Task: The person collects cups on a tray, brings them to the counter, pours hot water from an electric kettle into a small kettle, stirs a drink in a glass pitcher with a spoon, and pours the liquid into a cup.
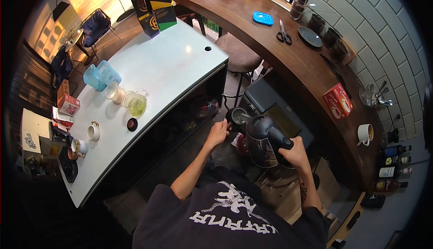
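My right hand (294, 153) is wrapped round the black handle of an electric kettle (260, 145), which is tilted with its spout towards a dark mug (238, 116). A thin stream of water runs from the spout into the mug, and clear liquid shows inside. My left hand (218, 133) is closed at the near side of the mug, seemingly on its handle; the fingertips are partly hidden. Both are held in the air over the dark gap between the white table and the wooden counter.
The white table (167, 64) at left bears a glass jug (138, 104), white cups and a blue container (101, 74). On the curved wooden counter (288, 59) lie scissors (283, 33), a red box (337, 101) and a white mug (364, 134). A round stool (237, 53) stands between them.
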`<action>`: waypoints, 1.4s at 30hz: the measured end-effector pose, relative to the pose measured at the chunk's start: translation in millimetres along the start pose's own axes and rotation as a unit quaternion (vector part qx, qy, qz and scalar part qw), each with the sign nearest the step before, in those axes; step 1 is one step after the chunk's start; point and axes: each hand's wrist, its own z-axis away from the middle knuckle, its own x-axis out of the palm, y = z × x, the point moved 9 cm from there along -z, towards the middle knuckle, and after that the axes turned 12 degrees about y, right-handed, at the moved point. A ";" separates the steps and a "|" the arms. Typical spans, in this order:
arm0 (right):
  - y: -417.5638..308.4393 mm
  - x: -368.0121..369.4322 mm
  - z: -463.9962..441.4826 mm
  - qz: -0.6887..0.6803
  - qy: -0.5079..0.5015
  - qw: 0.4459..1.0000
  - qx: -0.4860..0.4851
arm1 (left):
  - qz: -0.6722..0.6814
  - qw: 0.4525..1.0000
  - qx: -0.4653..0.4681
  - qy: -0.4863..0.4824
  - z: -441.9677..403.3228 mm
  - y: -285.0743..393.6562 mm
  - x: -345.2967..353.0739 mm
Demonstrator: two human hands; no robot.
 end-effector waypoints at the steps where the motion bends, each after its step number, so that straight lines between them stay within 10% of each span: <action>1: 1.7 0.6 -0.1 0.000 -0.008 1.000 0.009 | 0.000 1.000 0.000 0.000 0.3 0.2 1.3; 42: 10.6 -3.4 7.4 0.003 0.023 1.000 0.019 | 0.117 0.982 -0.121 -0.079 21.9 10.4 16.9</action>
